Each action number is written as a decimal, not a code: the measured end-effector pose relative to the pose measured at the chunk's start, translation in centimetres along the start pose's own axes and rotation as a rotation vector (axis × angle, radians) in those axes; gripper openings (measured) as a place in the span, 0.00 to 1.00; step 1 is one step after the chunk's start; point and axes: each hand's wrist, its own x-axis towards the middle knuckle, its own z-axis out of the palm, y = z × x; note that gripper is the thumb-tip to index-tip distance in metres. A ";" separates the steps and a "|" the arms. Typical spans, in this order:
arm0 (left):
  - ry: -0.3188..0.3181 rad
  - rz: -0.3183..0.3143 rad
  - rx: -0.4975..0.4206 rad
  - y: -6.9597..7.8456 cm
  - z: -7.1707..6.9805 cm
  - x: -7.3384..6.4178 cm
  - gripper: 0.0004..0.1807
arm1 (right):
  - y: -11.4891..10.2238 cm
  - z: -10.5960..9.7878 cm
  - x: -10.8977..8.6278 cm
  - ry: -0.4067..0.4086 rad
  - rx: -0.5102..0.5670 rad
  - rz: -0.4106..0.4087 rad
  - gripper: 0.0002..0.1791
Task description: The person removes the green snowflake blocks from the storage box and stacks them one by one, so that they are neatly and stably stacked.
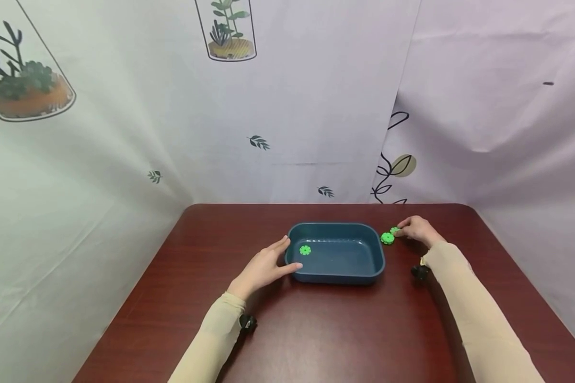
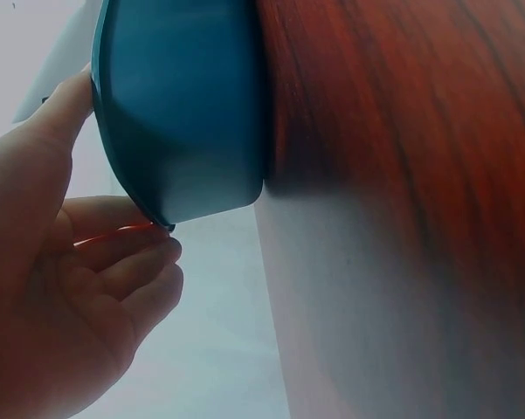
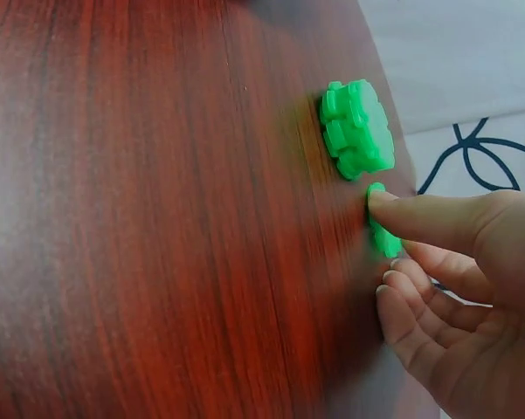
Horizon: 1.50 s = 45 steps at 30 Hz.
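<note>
A dark blue rectangular plastic tray [image 1: 336, 279] stands on the table, with one green flower-shaped disc [image 1: 305, 250] inside near its left end. My left hand [image 1: 263, 267] rests at the tray's front left corner, thumb on the front rim and fingers fairly straight along the left side. Beyond the tray's right side, my right hand [image 1: 419, 230] pinches a thin green notched disc [image 3: 384, 229] between thumb and fingers. Right beside it sits a short stack of green discs [image 3: 358, 129] on the wood. In the left wrist view, the tray wall [image 2: 188, 105] appears close to the fingers.
The table [image 1: 335, 330] is dark reddish-brown wood with rounded far corners. Pale cloth [image 1: 306, 106] printed with plants hangs behind and at both sides. Each wrist wears a small black camera, one at the left sleeve [image 1: 247, 323].
</note>
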 end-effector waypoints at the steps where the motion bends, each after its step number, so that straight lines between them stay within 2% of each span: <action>1: -0.001 -0.001 0.003 0.0 0.0 0.0 0.50 | 0.0 0.0 -0.1 0.003 0.004 0.005 0.23; 8: -0.003 0.001 0.001 0.0 0.1 0.1 0.50 | 0.3 -0.1 -0.7 0.052 0.076 -0.005 0.19; 15: -0.006 -0.002 -0.001 0.2 -0.3 0.3 0.50 | 0.4 -0.5 -1.2 0.080 0.324 -0.014 0.20; 21: -0.011 -0.004 0.009 0.1 -0.3 0.2 0.50 | -0.6 -0.8 -1.5 0.035 0.433 0.003 0.23; 26: -0.011 0.001 0.005 0.0 -0.3 0.1 0.50 | -1.0 -0.3 -1.5 -0.049 0.459 -0.012 0.24; 30: -0.014 -0.003 0.008 0.1 -0.3 0.1 0.50 | -0.8 0.1 -1.5 -0.079 0.464 -0.001 0.23; 45: -0.017 -0.009 0.005 0.2 -0.2 0.0 0.50 | -0.5 0.6 -1.9 -0.083 0.430 0.032 0.22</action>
